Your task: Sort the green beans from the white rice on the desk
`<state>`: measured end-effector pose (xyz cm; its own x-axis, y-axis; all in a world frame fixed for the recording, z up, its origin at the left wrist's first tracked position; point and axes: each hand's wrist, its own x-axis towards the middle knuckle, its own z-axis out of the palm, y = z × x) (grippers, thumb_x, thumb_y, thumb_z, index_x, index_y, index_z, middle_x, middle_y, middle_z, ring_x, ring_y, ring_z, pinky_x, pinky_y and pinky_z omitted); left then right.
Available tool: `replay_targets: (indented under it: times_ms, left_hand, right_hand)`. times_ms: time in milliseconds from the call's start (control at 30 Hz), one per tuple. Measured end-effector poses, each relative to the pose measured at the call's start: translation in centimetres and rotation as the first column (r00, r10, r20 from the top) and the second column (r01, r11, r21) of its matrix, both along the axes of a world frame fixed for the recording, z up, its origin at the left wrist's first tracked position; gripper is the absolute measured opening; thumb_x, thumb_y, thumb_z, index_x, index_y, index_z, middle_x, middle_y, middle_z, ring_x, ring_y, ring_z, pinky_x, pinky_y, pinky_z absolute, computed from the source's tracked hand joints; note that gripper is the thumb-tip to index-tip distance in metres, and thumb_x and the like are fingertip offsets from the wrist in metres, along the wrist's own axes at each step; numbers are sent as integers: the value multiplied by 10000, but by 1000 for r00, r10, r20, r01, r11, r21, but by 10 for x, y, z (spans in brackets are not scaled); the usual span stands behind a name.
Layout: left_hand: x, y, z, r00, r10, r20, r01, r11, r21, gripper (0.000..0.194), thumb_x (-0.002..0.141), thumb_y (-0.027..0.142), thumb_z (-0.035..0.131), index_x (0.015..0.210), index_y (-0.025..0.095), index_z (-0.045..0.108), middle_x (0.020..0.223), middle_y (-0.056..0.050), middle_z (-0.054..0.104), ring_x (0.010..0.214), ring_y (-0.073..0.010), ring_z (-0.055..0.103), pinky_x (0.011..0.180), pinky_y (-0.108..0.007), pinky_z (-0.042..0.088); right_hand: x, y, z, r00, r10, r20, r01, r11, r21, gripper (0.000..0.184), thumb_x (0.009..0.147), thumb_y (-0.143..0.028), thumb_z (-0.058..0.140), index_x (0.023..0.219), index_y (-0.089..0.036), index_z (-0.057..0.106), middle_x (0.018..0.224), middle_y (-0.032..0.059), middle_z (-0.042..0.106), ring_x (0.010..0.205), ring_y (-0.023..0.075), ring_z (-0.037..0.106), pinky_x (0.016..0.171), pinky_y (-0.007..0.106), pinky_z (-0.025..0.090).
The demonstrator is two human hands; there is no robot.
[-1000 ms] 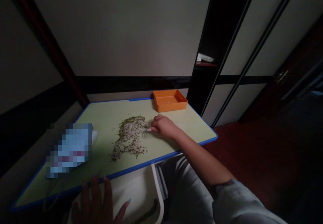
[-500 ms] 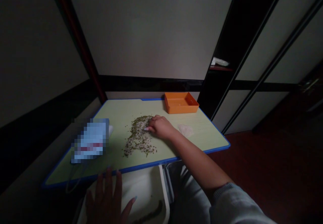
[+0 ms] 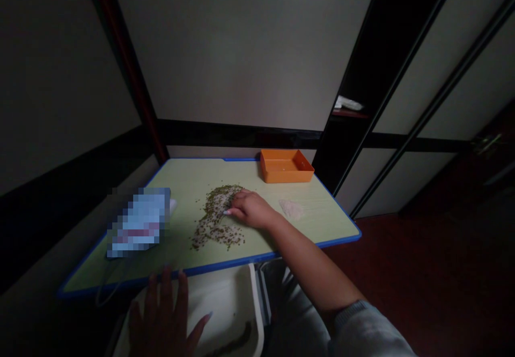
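Small dark green grains (image 3: 213,220), like mung beans, lie spread on the table together with paler grains. At the right edge of this spread, my right hand (image 3: 252,209) rests low with its fingers curled and its thumb pointing left. Whatever is between those fingertips is hidden or too small to make out. My left hand (image 3: 163,314) is open, fingers spread, over the left part of a white tray (image 3: 257,303) at the table's front edge. A dark strip of grains (image 3: 231,341) lies inside that tray.
An orange box (image 3: 287,175) stands at the back right of the pale green, blue-edged table (image 3: 322,223). A small pale heap (image 3: 292,208) lies right of my right hand. On the left is a blurred-out light blue package (image 3: 139,223). Cabinet panels rise behind.
My right hand has shifted slightly left and toward me along the grains. The whole view has moved a little. My left hand stays open over the tray.
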<state>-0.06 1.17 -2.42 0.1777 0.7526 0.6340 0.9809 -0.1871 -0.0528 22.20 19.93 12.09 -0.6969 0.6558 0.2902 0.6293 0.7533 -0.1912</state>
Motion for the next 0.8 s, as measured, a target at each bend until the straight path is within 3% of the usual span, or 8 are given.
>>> replay_targets:
  times_ms: [167,333,467,600,667,800]
  left_hand:
    - [0,2,0,1000,-23,12,22,999,41,822,925,411,469,1590,97,103,1704,-286,108,1611,-410,16,1232,-758,183]
    - [3,-1,1,1000,12,-2,-12,1000,11,809,933,417,443,1593,109,89,1709,-273,109,1615,-393,17,1254,-737,147]
    - [4,-2,-2,998,57,26,-56,998,-37,805,944,434,394,1597,151,19,1715,-260,102,1614,-394,24,1248,-743,163]
    - [2,2,-8,998,59,1,-59,998,-13,809,940,458,355,1596,127,16,1710,-279,95,1610,-419,26,1224,-764,188]
    - [0,5,-9,999,40,-20,-39,998,50,812,935,477,353,1593,98,64,1707,-287,95,1609,-425,28,1221,-766,188]
    - [1,8,-9,999,29,-21,-27,996,87,798,932,464,336,1589,79,96,1708,-283,100,1613,-415,21,1230,-764,161]
  right_hand:
    - [4,0,1,1000,5,-9,-5,1000,9,340,1042,-378,554,850,-157,727,882,67,704,897,180,575,888,277,402]
    - [14,6,1,982,-169,-80,172,985,24,309,1052,-319,525,866,-155,709,913,87,700,926,200,569,866,294,400]
    - [23,10,1,912,-312,-266,331,943,28,269,1024,-258,534,803,-173,662,915,90,677,930,208,560,845,297,390]
    - [33,18,-1,748,-416,-517,430,897,-98,328,1004,-233,508,679,-204,538,828,54,617,878,192,536,812,278,381]
    - [37,22,-2,711,-457,-534,447,880,-158,388,1011,-255,487,626,-217,465,726,18,559,772,170,515,733,260,370]
    - [38,28,-8,725,-490,-484,439,870,-224,465,1052,-334,412,602,-219,429,594,-37,480,592,124,447,580,228,309]
